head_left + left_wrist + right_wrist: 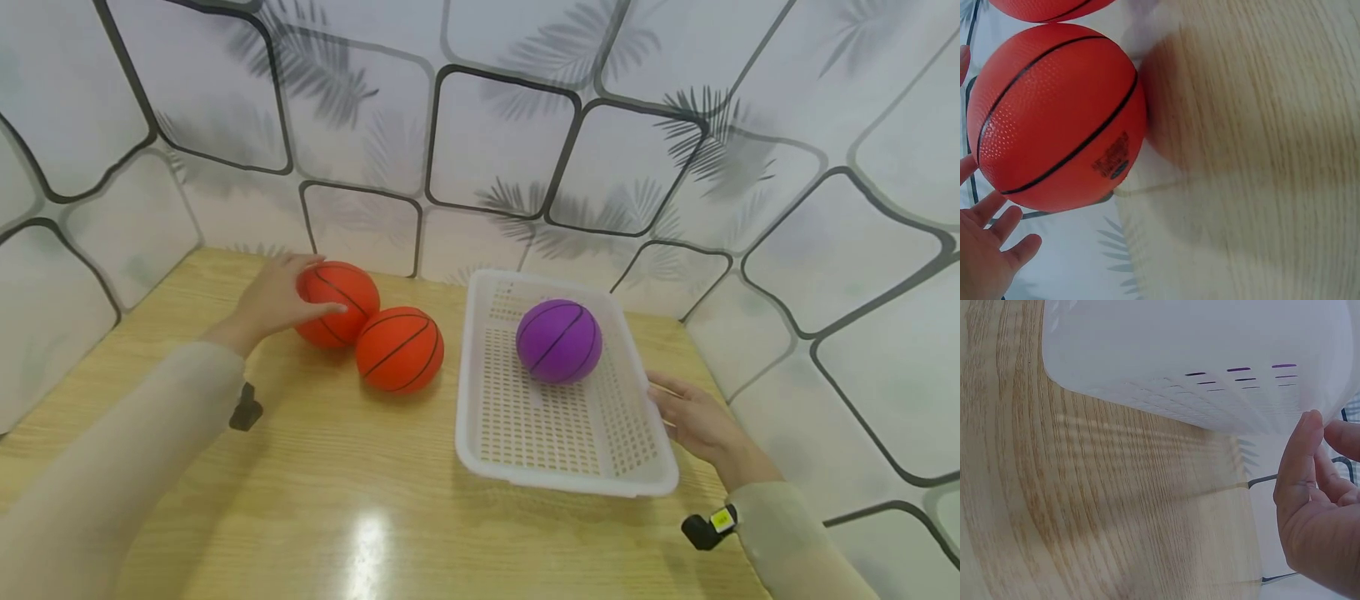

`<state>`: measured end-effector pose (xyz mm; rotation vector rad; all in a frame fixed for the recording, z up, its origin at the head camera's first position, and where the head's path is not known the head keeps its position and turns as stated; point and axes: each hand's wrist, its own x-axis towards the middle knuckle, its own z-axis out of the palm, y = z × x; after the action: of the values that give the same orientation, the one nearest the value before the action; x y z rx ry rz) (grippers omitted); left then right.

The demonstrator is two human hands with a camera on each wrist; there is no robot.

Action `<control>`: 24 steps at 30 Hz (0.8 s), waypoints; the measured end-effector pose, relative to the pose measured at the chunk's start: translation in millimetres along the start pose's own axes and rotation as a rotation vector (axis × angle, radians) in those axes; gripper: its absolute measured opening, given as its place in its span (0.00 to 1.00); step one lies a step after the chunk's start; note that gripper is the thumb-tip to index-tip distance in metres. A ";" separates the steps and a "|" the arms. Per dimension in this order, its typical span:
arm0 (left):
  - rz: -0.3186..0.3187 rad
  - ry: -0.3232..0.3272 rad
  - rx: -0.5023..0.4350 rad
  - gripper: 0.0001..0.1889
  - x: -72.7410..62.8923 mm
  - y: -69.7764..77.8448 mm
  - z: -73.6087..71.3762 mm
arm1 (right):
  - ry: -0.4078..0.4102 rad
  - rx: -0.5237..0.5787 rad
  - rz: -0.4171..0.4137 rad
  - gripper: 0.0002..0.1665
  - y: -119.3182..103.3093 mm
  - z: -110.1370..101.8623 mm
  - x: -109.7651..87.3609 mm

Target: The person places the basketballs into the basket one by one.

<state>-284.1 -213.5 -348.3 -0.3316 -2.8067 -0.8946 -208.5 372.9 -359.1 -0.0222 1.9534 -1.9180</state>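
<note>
My left hand (281, 296) spreads thumb and fingers around the left side of an orange-red toy basketball (348, 292) with black lines. In the left wrist view its fingertips (1022, 250) are beside the ball's surface. A second orange-red basketball (400, 350) rests right against the first, to its right. To the right stands a white plastic basket (517, 475) with a perforated bottom and sides, and a purple basketball (559, 342) lies inside it. My right hand (693, 421) is at the basket's right side, its fairly straight fingertips (1311, 422) right at the outer wall under the rim.
Everything stands on a light wooden table (315, 517). Behind and at both sides rises a pale backdrop (495, 142) with dark line frames and leaf prints, close behind the balls and basket. Small dark devices sit at both wrists.
</note>
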 end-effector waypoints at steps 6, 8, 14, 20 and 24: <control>-0.007 -0.022 -0.023 0.47 -1.2 -9.8 4.8 | -0.006 -0.011 -0.005 0.26 1.0 -0.7 0.7; -0.008 -0.018 -0.040 0.48 -1.4 -13.5 7.5 | -0.008 -0.012 -0.006 0.27 1.4 -1.0 0.9; -0.007 0.015 -0.101 0.52 -2.9 -22.9 14.7 | -0.014 0.008 -0.008 0.22 1.8 -1.6 0.5; 0.004 0.053 -0.150 0.54 -4.7 -27.9 16.8 | -0.031 0.010 -0.020 0.21 2.2 -1.8 0.6; -0.001 0.063 -0.181 0.53 -3.7 -30.8 15.7 | -0.034 0.007 -0.022 0.19 2.2 -1.8 0.7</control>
<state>-290.2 -229.3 -378.6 -0.3206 -2.6752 -1.1425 -209.1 374.6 -361.5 -0.0736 1.9323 -1.9252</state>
